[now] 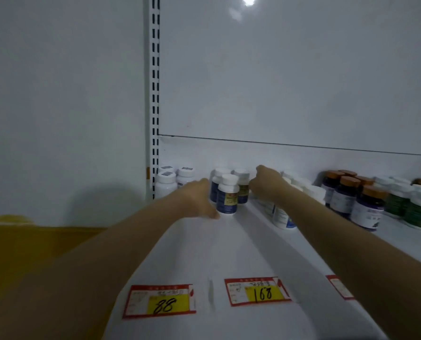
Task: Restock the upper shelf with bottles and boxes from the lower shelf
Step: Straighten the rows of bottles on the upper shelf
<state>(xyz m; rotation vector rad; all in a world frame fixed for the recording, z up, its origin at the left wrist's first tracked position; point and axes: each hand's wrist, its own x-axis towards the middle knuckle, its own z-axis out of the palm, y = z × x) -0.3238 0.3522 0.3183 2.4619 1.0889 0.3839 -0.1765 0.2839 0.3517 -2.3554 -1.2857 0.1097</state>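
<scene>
Left grip (200, 197) rests against the front blue-label bottle (227, 195); right grip (266, 180) beside the cluster, closure unclear; several bottles already stocked, shelf (229, 253) front bare

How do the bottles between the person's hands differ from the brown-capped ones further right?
The bottles between the hands have white caps, while the brown-capped bottles have orange-brown ones. The first group has dark blue bodies with yellow labels; the second looks dark purple with pale labels. The first group sits at the back of the shelf, the second reaches nearer its front. All stand upright.
</scene>
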